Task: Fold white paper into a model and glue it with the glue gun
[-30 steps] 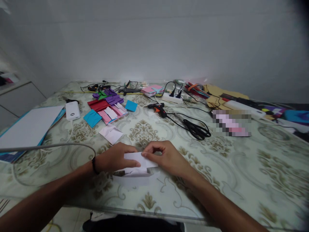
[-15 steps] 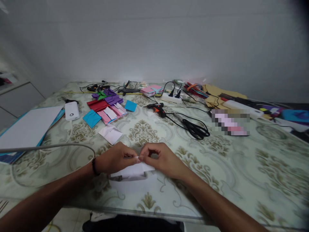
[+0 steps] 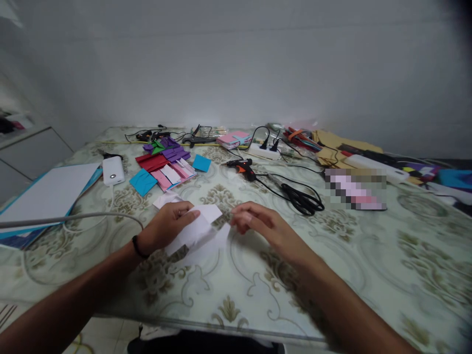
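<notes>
My left hand [image 3: 166, 227] pinches a folded piece of white paper [image 3: 195, 231] between thumb and fingers, just above the table. The paper has creased flaps that stand partly apart. My right hand [image 3: 271, 228] is to the right of the paper, its fingers half bent and apart with nothing visible in them; its fingertips are close to the paper's right flap. Behind my left hand lies another folded pale paper [image 3: 164, 198], partly covered by the hand and the held paper.
Folded red [image 3: 151, 162], purple, pink and blue papers [image 3: 143, 182] lie beyond my left hand. A hot glue gun [image 3: 243, 167] with a coiled black cord [image 3: 300, 199] rests farther back. At left are a white power bank [image 3: 112, 171] and stacked sheets [image 3: 51, 189]. A power strip [image 3: 263, 151] stands behind.
My right hand has come off the paper and moved right, its fingers loosening. My left hand has turned and shifted slightly up and left with the paper, which now tilts and shows its flaps.
</notes>
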The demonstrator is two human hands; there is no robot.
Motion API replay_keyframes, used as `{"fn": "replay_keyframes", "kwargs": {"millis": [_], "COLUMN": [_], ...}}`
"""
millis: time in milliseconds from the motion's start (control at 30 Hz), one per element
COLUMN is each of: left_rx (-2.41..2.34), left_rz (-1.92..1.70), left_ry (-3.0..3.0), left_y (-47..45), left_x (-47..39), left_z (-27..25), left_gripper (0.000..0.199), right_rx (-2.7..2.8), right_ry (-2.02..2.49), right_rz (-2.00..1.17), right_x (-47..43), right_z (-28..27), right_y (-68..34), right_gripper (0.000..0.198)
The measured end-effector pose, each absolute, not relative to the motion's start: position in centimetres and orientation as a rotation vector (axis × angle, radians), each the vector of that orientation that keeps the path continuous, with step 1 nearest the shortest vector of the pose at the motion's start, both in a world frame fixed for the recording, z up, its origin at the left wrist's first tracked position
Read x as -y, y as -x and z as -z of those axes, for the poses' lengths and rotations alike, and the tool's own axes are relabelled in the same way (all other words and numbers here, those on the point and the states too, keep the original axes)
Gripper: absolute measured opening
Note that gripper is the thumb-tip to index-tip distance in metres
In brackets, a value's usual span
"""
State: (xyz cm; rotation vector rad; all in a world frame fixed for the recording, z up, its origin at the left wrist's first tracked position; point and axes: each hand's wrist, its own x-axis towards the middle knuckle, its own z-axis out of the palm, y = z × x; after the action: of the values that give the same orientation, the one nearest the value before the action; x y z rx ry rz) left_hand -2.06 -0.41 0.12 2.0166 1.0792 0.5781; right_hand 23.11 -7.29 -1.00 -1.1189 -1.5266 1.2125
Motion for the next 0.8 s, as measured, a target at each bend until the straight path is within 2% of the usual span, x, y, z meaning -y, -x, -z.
{"fn": "replay_keyframes", "kwargs": {"millis": [167,533,800], "left_rx": [-1.112,-0.915,-0.917], "left_rz": [-0.688,-0.239,-0.28], "left_ry": [-1.971,-1.731,-1.704], "left_y": [1.5,1.8,1.5], "left_x": [0.8,1.2,1.4], "left_z": [0.8,1.2,0.7], "left_gripper": [0.037,0.039,0.035], "right_rx": [1.596,1.664,1.783], "right_ry": [1.23,1.32,1.313], "right_rz": [-1.332,-1.195,-1.136], "right_x": [7.4,7.6,8.0], "right_z": [2.1,2.2,2.3], "right_y": [-21.5,-20.8,-20.2], "right_gripper": [0.036,0.042,0.044]}}
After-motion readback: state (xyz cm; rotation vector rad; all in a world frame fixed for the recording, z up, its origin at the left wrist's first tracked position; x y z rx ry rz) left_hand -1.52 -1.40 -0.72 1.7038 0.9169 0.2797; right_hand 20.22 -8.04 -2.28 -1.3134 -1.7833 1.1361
